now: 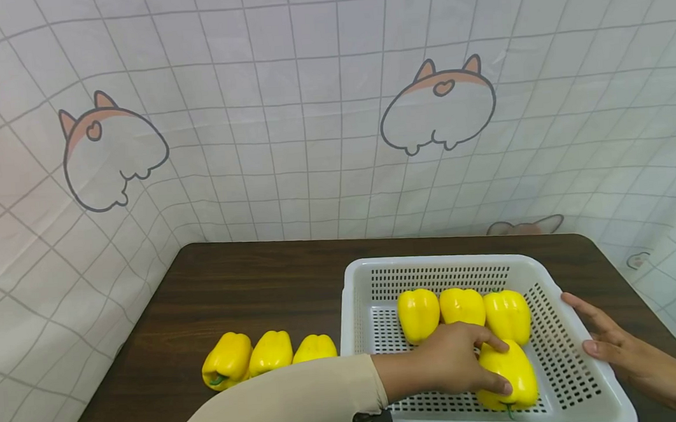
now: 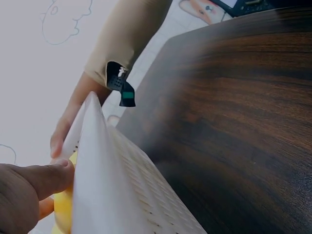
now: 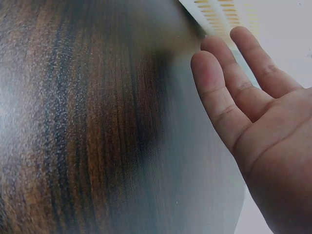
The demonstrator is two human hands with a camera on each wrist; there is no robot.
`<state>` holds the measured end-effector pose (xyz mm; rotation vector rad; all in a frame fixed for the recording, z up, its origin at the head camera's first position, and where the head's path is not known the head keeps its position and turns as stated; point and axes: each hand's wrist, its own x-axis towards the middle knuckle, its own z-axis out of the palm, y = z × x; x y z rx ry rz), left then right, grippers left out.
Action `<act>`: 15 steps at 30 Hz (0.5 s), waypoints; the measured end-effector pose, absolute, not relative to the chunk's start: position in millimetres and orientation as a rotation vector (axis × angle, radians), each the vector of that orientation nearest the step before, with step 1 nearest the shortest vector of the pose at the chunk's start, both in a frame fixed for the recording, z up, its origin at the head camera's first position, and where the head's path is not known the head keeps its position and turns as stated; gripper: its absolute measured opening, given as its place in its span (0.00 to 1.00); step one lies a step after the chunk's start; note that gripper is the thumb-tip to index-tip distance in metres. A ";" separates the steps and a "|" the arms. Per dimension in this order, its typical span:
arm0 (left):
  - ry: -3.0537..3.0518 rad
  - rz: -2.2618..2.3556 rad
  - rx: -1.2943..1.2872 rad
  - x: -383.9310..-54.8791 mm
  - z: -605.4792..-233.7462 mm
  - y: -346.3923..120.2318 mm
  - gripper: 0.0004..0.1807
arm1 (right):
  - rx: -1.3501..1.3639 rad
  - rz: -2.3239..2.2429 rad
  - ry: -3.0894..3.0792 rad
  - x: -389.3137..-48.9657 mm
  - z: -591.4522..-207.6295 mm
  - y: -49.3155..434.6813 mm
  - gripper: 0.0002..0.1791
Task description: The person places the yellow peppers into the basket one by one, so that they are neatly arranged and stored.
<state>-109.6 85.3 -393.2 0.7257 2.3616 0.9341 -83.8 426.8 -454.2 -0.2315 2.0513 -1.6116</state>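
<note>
My left hand (image 1: 460, 361) reaches into the white plastic basket (image 1: 605, 388), its thumb and fingers gripping a yellow bell pepper (image 1: 515, 374) near the basket's front right. Behind that pepper, three more stand in a row: a left one (image 1: 418, 315), a middle one (image 1: 462, 305) and a right one (image 1: 506, 315). In the left wrist view, my left thumb (image 2: 46, 180) lies against yellow beside the basket wall (image 2: 97, 185). My right hand (image 1: 620, 349) is at the basket's right rim, fingers extended; the right wrist view shows its fingers (image 3: 226, 114) straight, holding nothing.
Three yellow bell peppers, a left one (image 1: 228, 360), a middle one (image 1: 272, 351) and a right one (image 1: 314, 347), lie left of the basket on the dark wooden table (image 1: 273, 278). The left sleeve (image 1: 290, 398) partly covers them. A white gridded cloth (image 1: 310, 123) hangs behind.
</note>
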 end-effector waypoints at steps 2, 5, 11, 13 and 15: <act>2.366 0.926 0.718 -109.2 -394.3 88.6 0.24 | -0.217 -1.618 2.045 -83.6 -453.9 426.5 0.38; 2.365 0.926 0.705 -108.4 -395.8 92.8 0.24 | -0.228 -1.634 2.026 -83.4 -454.2 427.0 0.39; 2.348 0.951 0.685 -108.2 -398.2 98.6 0.24 | -0.248 -1.639 2.000 -83.8 -455.6 428.5 0.38; 2.348 0.951 0.683 -108.4 -399.4 100.2 0.24 | -0.244 -1.635 2.001 -84.7 -456.6 429.2 0.38; 2.350 0.946 0.683 -108.7 -400.6 102.0 0.23 | -0.236 -1.637 1.998 -85.5 -457.6 429.9 0.39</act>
